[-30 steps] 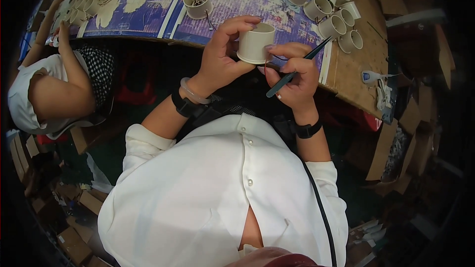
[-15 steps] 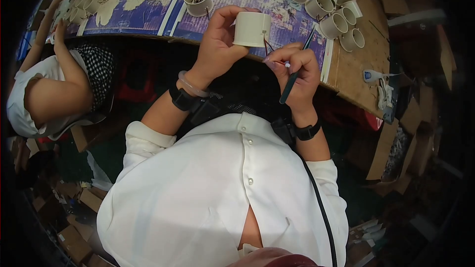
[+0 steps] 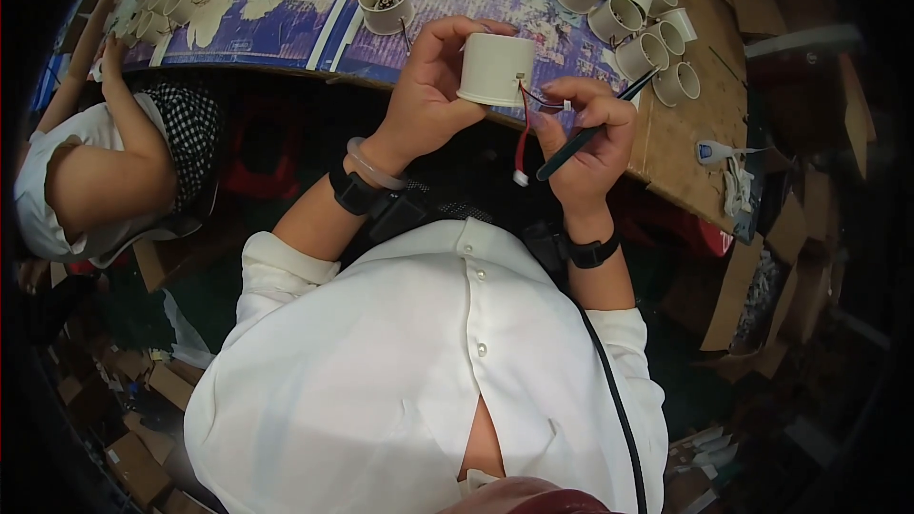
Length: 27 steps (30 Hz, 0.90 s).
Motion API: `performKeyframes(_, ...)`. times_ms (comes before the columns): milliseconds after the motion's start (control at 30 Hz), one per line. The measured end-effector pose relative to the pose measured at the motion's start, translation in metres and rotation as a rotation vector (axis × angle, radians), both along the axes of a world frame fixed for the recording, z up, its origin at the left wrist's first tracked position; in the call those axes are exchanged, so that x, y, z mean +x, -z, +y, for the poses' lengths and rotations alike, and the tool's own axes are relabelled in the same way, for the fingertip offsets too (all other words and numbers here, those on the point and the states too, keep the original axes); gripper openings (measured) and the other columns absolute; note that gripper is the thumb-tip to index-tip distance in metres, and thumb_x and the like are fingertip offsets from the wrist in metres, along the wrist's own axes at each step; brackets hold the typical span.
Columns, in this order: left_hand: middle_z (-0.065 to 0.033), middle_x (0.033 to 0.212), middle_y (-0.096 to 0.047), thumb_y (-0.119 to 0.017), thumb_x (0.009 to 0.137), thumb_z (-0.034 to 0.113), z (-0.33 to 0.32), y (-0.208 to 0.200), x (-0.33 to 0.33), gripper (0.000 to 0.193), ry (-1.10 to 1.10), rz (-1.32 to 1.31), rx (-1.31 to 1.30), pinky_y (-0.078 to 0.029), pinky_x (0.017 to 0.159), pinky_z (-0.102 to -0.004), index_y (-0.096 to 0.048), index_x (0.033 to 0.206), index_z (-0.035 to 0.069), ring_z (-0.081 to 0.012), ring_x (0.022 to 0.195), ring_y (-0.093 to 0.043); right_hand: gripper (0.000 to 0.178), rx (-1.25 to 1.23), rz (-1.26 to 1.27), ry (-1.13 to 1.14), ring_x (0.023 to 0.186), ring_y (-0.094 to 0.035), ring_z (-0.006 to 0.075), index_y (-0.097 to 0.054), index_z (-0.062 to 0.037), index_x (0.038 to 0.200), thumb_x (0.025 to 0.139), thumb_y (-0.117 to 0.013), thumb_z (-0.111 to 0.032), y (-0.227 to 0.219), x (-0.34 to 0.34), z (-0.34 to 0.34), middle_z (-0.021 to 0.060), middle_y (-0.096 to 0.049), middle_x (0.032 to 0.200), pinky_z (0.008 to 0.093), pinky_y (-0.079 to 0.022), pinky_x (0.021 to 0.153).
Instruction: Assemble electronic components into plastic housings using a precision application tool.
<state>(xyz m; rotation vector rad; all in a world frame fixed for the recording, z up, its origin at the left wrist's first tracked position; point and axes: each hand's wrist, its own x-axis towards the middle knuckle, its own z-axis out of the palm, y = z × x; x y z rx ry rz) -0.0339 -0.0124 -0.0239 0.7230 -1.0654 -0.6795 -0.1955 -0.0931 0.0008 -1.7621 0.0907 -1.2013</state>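
Note:
My left hand [image 3: 436, 86] is closed around a white cylindrical housing [image 3: 497, 67], which it holds on its side-wall above the table's near edge. From a small slot in that wall come thin wires. A red lead [image 3: 522, 148] hangs down and ends in a white plug. A darker lead runs toward my right fingers and ends in a second small white plug [image 3: 566, 106]. My right hand [image 3: 595, 133] grips dark tweezers [image 3: 569, 152] across the palm, their tips pointing up to the right. Its thumb and forefinger are apart beside the second plug; whether they touch it I cannot tell.
A white cup [image 3: 385, 6] with small metal parts stands on the worn blue table covering [image 3: 276, 33]. Several similar white cups [image 3: 639, 55] crowd the right. A small bottle [image 3: 709, 150] lies near the right edge. At left, another person [image 3: 105, 152] sits by more cups.
The housing has shifted slightly right and down. My right thumb and forefinger have spread from their pinch. The red lead now hangs with its plug, and the tweezers have tilted further right.

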Motion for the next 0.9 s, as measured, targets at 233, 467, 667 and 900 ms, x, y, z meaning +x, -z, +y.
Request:
performKeyframes(233,-0.0144,0.134,-0.051,-0.065,0.075,-0.011,0.003,-0.002,-0.003,0.059,-0.007,-0.040,0.008,-0.045,0.104,-0.0380,-0.042,0.125,0.010,-0.0228,0.123,-0.052,0.036,-0.085,0.040,-0.002,0.082,-0.058,0.0179,-0.038,-0.0096,0.087,0.084,-0.072,0.001,-0.010,0.001,0.004,0.0124,-0.066,0.088,0.0287,-0.045,0.077)
performKeyframes(467,-0.0147,0.135,-0.049,-0.067,0.076,-0.010,0.003,-0.002,-0.005,0.060,-0.010,-0.025,0.003,-0.046,0.103,-0.0375,-0.042,0.125,0.011,-0.0228,0.123,-0.052,0.038,-0.079,0.023,-0.017,0.083,-0.058,0.0180,-0.037,-0.0098,0.091,0.084,-0.072,0.004,-0.008,0.002,0.009,0.0128,-0.064,0.091,0.0298,-0.047,0.077)
performKeyframes(667,-0.0149,0.135,-0.049,-0.068,0.075,-0.010,0.002,-0.006,-0.006,0.061,-0.021,-0.067,-0.033,-0.047,0.101,-0.0371,-0.042,0.125,0.012,-0.0231,0.122,-0.053,0.040,-0.169,-0.032,0.071,0.083,-0.058,0.0184,-0.035,-0.0100,0.094,0.083,-0.071,0.005,-0.010,0.006,0.015,0.0129,-0.062,0.091,0.0306,-0.048,0.077)
performKeyframes(900,-0.0158,0.136,-0.049,-0.068,0.075,-0.011,0.001,-0.004,-0.005,0.060,-0.024,-0.088,-0.056,-0.047,0.101,-0.0368,-0.042,0.124,0.011,-0.0235,0.123,-0.053,0.037,-0.175,0.046,0.019,0.081,-0.059,0.0195,-0.036,-0.0095,0.090,0.085,-0.070,0.004,-0.010,-0.003,0.006,0.0130,-0.062,0.089,0.0301,-0.048,0.074)
